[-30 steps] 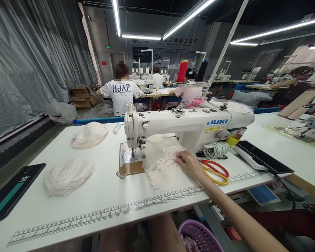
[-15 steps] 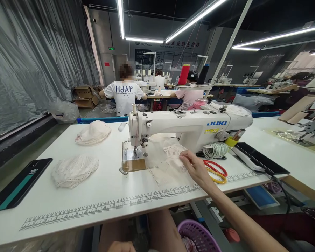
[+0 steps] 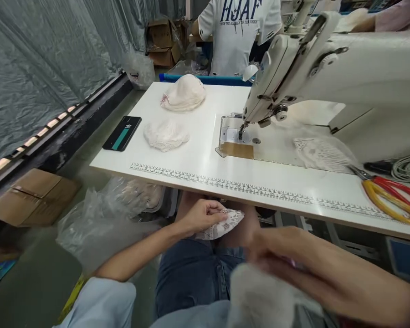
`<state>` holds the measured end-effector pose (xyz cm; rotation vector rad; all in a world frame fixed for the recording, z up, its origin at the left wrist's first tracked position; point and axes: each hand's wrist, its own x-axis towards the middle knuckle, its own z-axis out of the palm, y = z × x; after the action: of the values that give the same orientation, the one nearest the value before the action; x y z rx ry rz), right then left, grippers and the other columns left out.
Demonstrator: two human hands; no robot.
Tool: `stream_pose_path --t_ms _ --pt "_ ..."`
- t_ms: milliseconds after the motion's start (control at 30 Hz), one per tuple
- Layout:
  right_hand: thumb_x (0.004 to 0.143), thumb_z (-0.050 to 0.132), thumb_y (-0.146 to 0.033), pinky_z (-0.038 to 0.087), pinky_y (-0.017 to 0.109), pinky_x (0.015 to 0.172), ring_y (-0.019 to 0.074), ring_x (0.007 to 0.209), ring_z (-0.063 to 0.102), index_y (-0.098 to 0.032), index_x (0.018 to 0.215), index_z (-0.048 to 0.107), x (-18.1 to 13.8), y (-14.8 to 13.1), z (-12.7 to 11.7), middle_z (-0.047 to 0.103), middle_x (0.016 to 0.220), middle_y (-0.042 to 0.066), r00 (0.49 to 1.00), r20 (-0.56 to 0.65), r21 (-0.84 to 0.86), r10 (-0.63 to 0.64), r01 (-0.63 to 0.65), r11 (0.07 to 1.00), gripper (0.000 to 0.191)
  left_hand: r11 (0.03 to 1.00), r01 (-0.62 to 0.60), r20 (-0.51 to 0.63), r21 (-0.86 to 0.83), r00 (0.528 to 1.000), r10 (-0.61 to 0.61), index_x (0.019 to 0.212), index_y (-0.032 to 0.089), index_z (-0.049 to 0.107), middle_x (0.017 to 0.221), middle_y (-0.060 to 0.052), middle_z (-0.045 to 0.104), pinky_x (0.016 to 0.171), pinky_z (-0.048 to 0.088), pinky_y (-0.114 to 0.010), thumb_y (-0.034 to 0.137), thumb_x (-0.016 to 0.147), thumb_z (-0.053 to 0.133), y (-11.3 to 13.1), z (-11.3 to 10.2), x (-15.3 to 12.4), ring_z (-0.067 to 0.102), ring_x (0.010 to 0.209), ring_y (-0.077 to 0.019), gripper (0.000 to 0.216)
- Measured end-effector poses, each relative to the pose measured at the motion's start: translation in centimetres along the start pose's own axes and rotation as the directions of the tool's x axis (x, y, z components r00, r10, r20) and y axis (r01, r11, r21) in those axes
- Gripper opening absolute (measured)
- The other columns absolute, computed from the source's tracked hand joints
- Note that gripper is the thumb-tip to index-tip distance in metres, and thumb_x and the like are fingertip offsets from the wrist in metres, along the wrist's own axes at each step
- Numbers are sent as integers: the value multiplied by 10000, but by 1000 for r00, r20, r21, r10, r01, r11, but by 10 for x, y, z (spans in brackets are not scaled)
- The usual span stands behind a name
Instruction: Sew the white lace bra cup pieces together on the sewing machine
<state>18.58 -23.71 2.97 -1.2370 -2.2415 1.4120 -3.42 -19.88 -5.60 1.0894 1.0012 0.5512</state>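
Observation:
My left hand (image 3: 200, 216) is below the table edge over my lap, fingers closed on a white lace piece (image 3: 222, 224). My right hand (image 3: 276, 255) is low over my right thigh, smeared by motion, touching a pale blurred cloth (image 3: 259, 291); its fingers cannot be read. On the white sewing table (image 3: 198, 164) another lace piece (image 3: 319, 152) lies beside the white sewing machine (image 3: 328, 68), right of the needle plate (image 3: 237, 141).
Two small heaps of lace pieces (image 3: 166, 134) (image 3: 183, 93) and a dark phone (image 3: 122, 133) lie on the left of the table. Red and yellow scissors (image 3: 394, 193) rest at the right. A plastic bag (image 3: 102, 218) and cardboard box (image 3: 34, 196) sit on the floor. A person in a white shirt (image 3: 237, 32) sits ahead.
The view has tipped down toward my lap. My right hand left the lace on the table and dropped below the edge. My left hand has come into view holding a lace piece.

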Motion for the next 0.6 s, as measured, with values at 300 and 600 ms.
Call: stream_pose_path --t_ms 300,600 --pt "930 385 -374 404 277 592 196 715 586 -218 1026 484 54 14 17 634 812 46 995 -95 -316 30 -58 947 208 987 82 143 -135 988 -62 883 89 657 649 7 524 554 358 -201 601 696 622 2 3 -13 436 581 -74 547" --pt "918 427 -391 390 265 529 176 624 581 -213 969 523 57 16 22 645 756 35 994 -99 -267 47 -73 961 209 966 -166 156 197 978 136 969 123 657 648 28 483 522 280 -191 392 686 715 5 2 -20 377 582 -72 394"
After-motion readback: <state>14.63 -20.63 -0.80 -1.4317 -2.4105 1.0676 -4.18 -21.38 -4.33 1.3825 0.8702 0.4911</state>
